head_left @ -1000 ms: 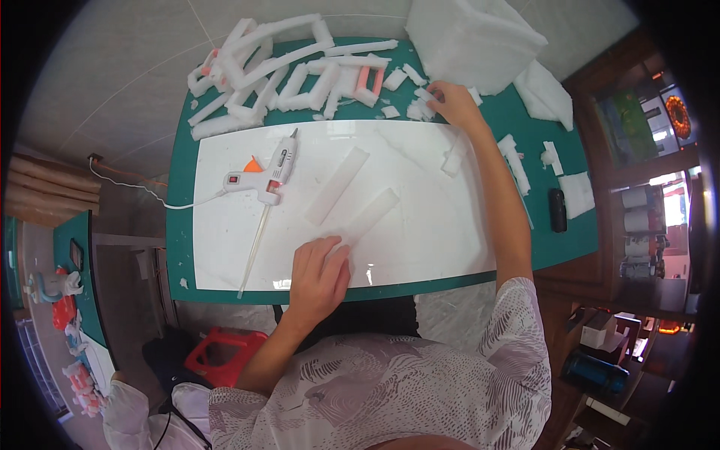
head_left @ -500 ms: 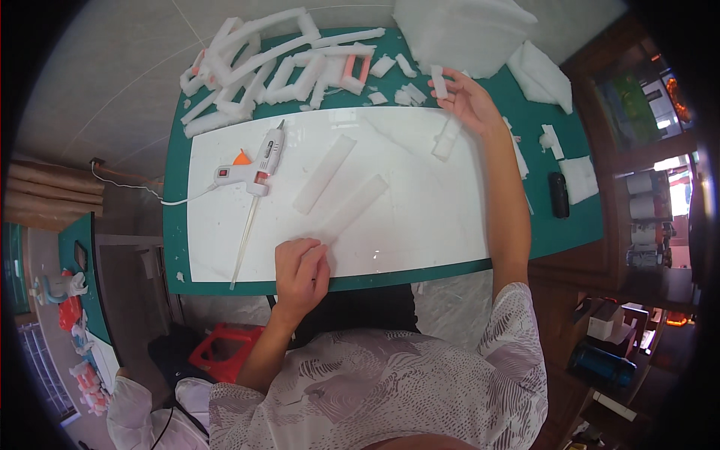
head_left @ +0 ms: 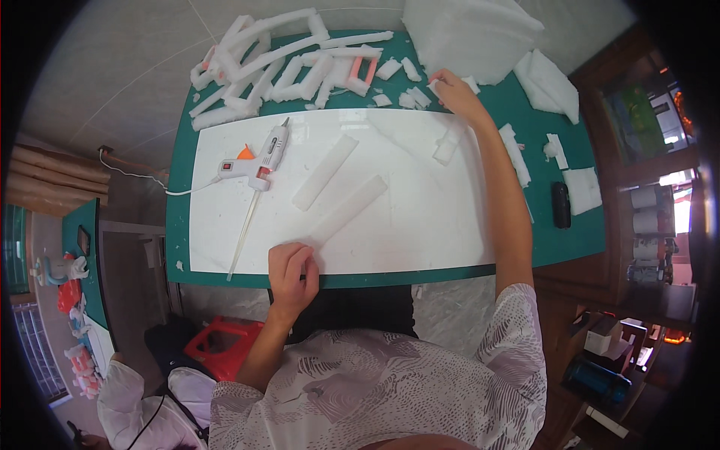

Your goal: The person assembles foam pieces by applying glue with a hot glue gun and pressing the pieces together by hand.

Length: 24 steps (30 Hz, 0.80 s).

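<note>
My right hand reaches to the far side of the table, its fingers closed on a small white foam piece that they partly cover. Loosely curled, my left hand rests at the near edge of the white board, and nothing shows in its fingers. Beside its fingertips is the lower end of a long white foam strip. A second foam strip lies farther off. To their left, a white glue gun with an orange part lies on its side, a clear glue stick trailing from it.
White foam frames and scraps crowd the green table's far side. A big foam block stands behind my right hand. At right lie foam pieces and a black case. A red stool stands below left.
My right hand has lowered and turned, with the small foam piece now mostly covered by its fingers. My left hand has slid slightly left, away from the strip's end.
</note>
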### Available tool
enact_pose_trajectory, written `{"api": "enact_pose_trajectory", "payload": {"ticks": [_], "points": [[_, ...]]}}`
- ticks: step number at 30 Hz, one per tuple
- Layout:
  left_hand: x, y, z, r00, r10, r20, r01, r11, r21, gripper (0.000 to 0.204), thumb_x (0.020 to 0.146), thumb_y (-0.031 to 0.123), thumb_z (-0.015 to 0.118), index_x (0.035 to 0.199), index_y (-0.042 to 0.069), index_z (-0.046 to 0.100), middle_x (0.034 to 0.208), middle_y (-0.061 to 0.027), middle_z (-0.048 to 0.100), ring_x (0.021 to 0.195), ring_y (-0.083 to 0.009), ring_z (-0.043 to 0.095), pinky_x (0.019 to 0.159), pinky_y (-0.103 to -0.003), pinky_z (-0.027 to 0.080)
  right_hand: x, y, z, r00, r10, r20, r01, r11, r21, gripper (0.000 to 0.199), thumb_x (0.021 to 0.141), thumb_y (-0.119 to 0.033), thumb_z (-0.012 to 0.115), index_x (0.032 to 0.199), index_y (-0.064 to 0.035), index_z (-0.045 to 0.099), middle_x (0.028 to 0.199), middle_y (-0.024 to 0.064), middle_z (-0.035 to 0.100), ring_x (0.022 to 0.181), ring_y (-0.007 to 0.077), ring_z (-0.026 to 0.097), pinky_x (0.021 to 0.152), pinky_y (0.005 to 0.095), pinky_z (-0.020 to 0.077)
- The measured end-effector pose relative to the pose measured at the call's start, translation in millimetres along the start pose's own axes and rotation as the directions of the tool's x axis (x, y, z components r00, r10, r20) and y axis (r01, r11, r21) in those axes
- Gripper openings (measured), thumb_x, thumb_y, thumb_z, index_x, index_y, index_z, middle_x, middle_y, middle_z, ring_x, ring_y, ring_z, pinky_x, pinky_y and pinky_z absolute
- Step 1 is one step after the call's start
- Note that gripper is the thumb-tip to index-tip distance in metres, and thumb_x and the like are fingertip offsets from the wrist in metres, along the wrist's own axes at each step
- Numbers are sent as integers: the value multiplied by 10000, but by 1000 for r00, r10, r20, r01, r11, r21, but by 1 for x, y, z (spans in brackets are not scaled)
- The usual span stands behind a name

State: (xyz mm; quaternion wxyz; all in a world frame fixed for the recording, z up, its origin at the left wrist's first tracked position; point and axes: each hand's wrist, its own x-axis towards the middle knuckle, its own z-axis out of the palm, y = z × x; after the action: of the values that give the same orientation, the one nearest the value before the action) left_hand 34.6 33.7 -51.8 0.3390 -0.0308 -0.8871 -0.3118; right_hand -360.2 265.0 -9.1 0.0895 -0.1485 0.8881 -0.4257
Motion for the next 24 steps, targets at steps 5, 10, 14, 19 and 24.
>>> {"api": "enact_pose_trajectory", "payload": {"ticks": [5,10,14,19,24], "points": [[-3,-2,1,1000,-2,-24,2,1000,6,285,700,-116,637,968,-19,616,955,-155,609,850,-319,581,741,-386,477,4,3,9,993,-102,56,106,992,-70,304,860,-124,561,1148,-64,637,871,48,610,770,141,562,691,275,454],[-1,-2,2,999,4,-45,-5,1000,-5,296,698,-116,642,977,-20,618,952,-153,610,853,-317,584,739,-384,480,17,4,6,983,-157,92,160,987,-29,293,840,-105,660,1131,-81,688,948,114,690,888,216,639,784,315,505],[-1,-1,2,999,1,-47,-2,1000,-18,297,698,-116,645,978,-21,620,953,-154,612,855,-317,584,738,-381,481,20,6,11,953,-289,85,299,945,-136,342,846,-92,669,1187,-115,678,988,113,693,906,219,643,815,325,516],[-1,-2,3,997,-19,-74,16,999,-43,294,701,-112,650,978,-19,622,956,-152,614,851,-314,584,730,-378,481,8,-4,11,981,-126,148,144,982,-121,425,797,-46,707,1214,-84,635,1025,113,671,898,201,641,806,315,522],[0,-3,4,997,4,-80,-10,997,-80,289,700,-114,649,972,-20,624,952,-147,614,844,-310,585,725,-375,481,3,-13,12,991,-45,124,71,975,-212,478,737,-53,764,1191,-41,616,1042,100,652,870,178,627,785,301,510]]}}
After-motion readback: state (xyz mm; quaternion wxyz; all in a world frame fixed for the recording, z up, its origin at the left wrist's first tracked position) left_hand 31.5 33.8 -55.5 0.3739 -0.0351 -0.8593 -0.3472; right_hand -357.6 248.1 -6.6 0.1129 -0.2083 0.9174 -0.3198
